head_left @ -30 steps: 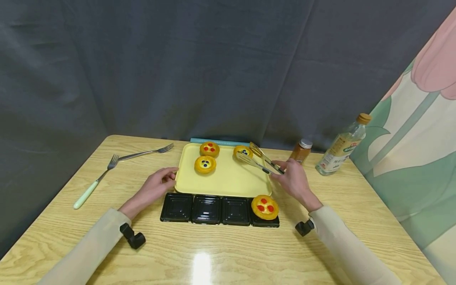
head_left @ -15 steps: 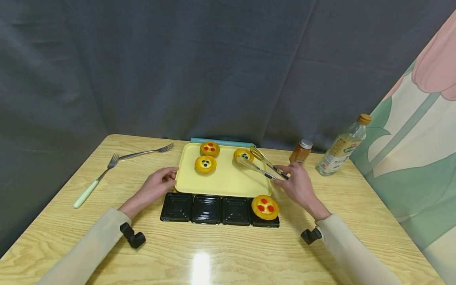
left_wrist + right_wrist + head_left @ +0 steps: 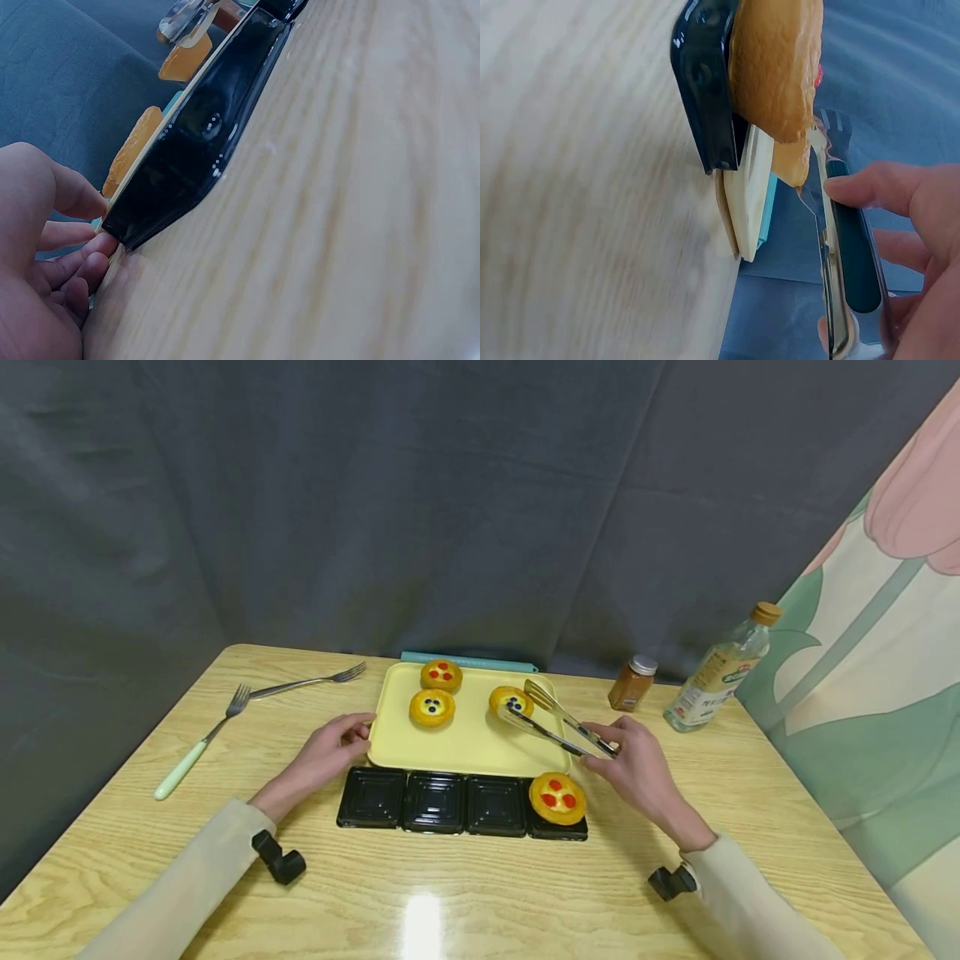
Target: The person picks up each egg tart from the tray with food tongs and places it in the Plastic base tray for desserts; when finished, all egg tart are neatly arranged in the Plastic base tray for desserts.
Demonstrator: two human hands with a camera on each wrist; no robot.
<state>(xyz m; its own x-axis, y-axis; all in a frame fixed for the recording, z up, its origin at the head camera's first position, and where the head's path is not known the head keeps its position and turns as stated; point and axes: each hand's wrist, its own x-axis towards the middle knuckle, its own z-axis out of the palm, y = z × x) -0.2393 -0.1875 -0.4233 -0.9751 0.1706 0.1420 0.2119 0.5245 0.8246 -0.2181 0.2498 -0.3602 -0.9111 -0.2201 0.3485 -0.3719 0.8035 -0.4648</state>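
My right hand (image 3: 633, 768) holds a pair of metal tongs (image 3: 570, 727) with dark grips; thumb and fingers squeeze the handles (image 3: 853, 255) in the right wrist view. The two tong arms reach over the yellow tray (image 3: 465, 752), their tips at either side of a tart with blue berries (image 3: 510, 700). A second blue-berry tart (image 3: 432, 707) and a tart with red toppings (image 3: 441, 675) lie on the tray's left part. At the tray's left rim, my left hand (image 3: 333, 756) pinches the edge between thumb and fingers. Another red-topped tart (image 3: 558, 797) sits in the rightmost black compartment.
A row of black plastic trays (image 3: 435, 802) lies along the tray's near edge. Two forks (image 3: 198, 747) are at the left. A small spice jar (image 3: 632, 683) and a glass bottle (image 3: 716, 672) stand right. Behind the tray lies a teal roll (image 3: 469, 661), before a dark curtain (image 3: 420, 510).
The right hand and tongs have moved toward me and a little right. The blue-berry tart at the tongs' tips has shifted nearer along the tray. The left hand stays put.
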